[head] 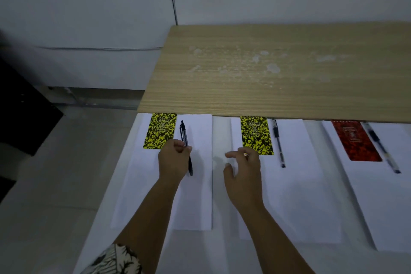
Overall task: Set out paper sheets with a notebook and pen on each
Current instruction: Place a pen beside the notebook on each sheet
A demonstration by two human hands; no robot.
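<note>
Three white paper sheets lie side by side on a white table: left sheet [195,198], middle sheet [300,196], right sheet [382,202]. A yellow-black notebook [160,130] rests at the top of the left sheet, with a black pen [185,138] beside it. My left hand [174,159] pinches that pen's middle against the sheet. The middle sheet carries a second yellow-black notebook [255,133] and a pen [278,142]. My right hand [244,173] hovers with fingers apart by that notebook's lower edge. On the right sheet sit a red notebook [353,140] and a pen [382,149].
A wooden board or shelf [278,73] overhangs the far ends of the sheets and notebooks. The table's left edge [104,196] drops to a tiled floor. A dark object [22,113] stands at the far left, and a grey wall is behind.
</note>
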